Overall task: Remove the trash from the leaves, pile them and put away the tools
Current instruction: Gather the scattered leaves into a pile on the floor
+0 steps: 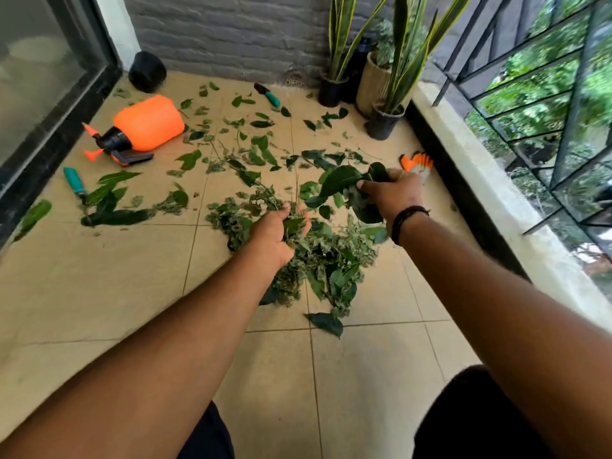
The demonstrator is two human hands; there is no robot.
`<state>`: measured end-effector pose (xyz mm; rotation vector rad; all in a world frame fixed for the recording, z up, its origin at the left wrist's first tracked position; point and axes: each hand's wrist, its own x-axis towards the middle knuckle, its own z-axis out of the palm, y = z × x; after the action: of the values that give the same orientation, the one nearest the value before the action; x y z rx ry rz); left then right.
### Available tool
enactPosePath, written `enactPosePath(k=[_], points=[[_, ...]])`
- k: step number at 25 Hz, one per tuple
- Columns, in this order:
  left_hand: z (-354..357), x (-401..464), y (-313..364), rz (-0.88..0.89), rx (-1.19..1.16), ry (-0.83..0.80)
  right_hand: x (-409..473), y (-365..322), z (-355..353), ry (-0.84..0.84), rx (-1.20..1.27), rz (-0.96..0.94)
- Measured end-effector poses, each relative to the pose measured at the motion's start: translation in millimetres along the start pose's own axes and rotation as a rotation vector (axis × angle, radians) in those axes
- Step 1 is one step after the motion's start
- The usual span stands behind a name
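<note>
Both hands clutch leaves: left hand (275,233) on the pile (318,256) mid-floor, right hand (394,193) above. They look light and floppy; scoop underneath in bunches.

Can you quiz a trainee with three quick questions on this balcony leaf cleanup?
1. True or false: the sprayer stands upright.
2. Which lies nearest the railing: A) sprayer B) gloves C) black pot?
3. Fill in: both hands, left and right, grip ____.

Key: 1 false, it lies on its side. 2 B. 3 leaves.
</note>
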<state>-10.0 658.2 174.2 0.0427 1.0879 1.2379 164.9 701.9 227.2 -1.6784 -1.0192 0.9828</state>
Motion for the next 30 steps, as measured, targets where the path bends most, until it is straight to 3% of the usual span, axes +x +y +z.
enactPosePath(k=[4, 7, 12, 16, 21, 26, 30], points=[[12, -7, -5, 0.002, -0.05, -0.06, -18, 21, 15, -0.199, 0.497, 0.286], [15, -11, -8, 0.009, 0.02, -0.092, -19, 30, 36, -0.272, 0.582, 0.386], [12, -10, -10, 0.039, 0.028, -0.042, -39, 31, 61, -0.109, 0.571, 0.409], [19, -52, -23, 0.095, 0.056, 0.125, -84, 16, 51, -0.102, 0.712, 0.533], [20, -136, -48, -0.014, -0.021, 0.216, -158, -1, 11, 0.018, 0.692, 0.512], [63, -257, -2, -0.059, -0.106, 0.145, -226, -113, -44, 0.075, 0.719, 0.578], [151, -369, 100, -0.056, -0.09, 0.112, -256, -275, -91, 0.043, 0.818, 0.582]])
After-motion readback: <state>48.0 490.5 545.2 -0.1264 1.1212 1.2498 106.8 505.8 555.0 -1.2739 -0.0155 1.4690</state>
